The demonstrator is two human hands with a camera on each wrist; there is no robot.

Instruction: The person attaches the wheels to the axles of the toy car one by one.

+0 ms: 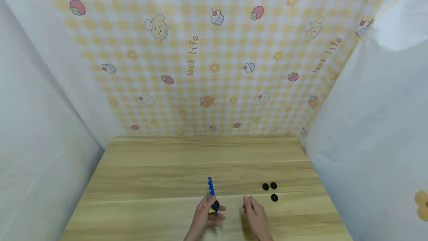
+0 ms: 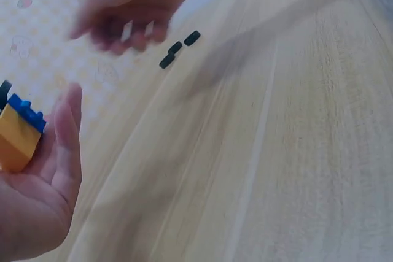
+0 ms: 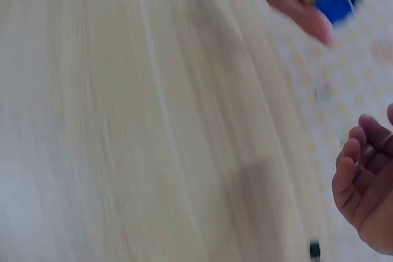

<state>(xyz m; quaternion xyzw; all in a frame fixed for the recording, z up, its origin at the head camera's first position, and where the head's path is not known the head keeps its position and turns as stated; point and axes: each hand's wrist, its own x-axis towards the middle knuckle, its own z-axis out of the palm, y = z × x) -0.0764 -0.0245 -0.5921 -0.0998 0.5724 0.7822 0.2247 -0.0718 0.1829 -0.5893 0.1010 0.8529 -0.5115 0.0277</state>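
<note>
My left hand (image 1: 201, 215) grips a building-block model, its thumb on top and the other fingers spread out beneath. The model has a long blue studded strip (image 1: 211, 187), a yellow block (image 2: 19, 139) and a round black wheel (image 1: 215, 205) near the thumb. To the right of it, my right hand (image 1: 256, 217) hovers above the table with loosely curled fingers, and nothing shows in its grasp. The right wrist view has the curled fingers (image 3: 351, 176) at its right edge. Three black toy wheels (image 1: 265, 186) lie beyond the right hand, apart from it.
A wood-grain table (image 1: 150, 181) lies under both hands. Behind it hangs a yellow checked cloth (image 1: 230, 47) with printed pictures, and white sheets (image 1: 364, 122) close off the left and right sides.
</note>
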